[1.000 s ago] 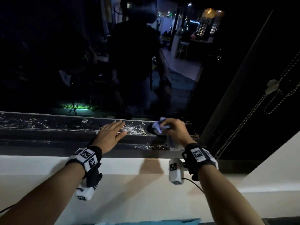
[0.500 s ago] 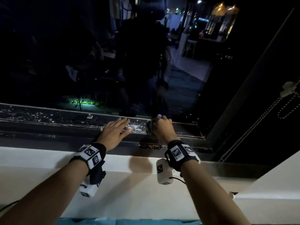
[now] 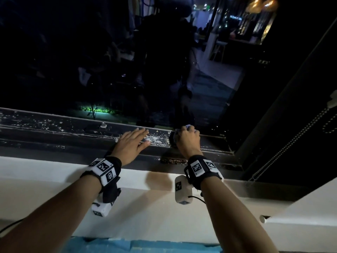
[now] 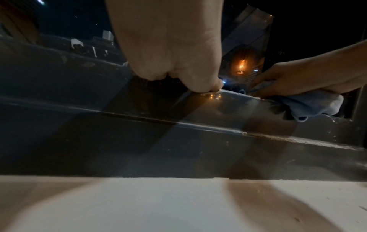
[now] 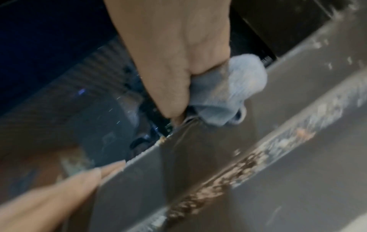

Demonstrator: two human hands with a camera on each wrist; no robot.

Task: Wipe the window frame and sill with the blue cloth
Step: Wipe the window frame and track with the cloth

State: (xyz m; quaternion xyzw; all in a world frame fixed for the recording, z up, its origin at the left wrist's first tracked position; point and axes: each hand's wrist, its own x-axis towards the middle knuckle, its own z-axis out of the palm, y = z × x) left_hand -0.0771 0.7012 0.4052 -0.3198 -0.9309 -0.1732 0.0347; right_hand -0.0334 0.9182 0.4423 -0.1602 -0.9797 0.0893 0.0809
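A person is wiping a dark window frame [image 3: 73, 132] at night, the right hand [image 3: 187, 141] curling its fingers round a bunched blue cloth [image 5: 228, 94] and pressing it onto the frame's upper ledge just below the glass [image 3: 127, 61], apparently to scrub with the wad rather than with a flat sheet; the cloth is bulging out past the knuckles on the far side and under the heel of the hand on the near side, so its long axis is running roughly across the ledge, from pane toward sill [image 3: 54, 179], though most of it is hidden in the fist. The left hand [image 3: 131, 143] is lying flat beside it, fingers straight and together, palm down on the same ledge, probably bracing the body; its fingertips are pointing toward the cloth hand, with a patch of pale grit [image 3: 155, 138] lying between the two. More white flecks are running along the ledge beyond the left hand's little-finger side, and a crusted line [image 5: 238, 164] is sitting on the lower step beneath the right wrist, suggesting much of the job is yet to do
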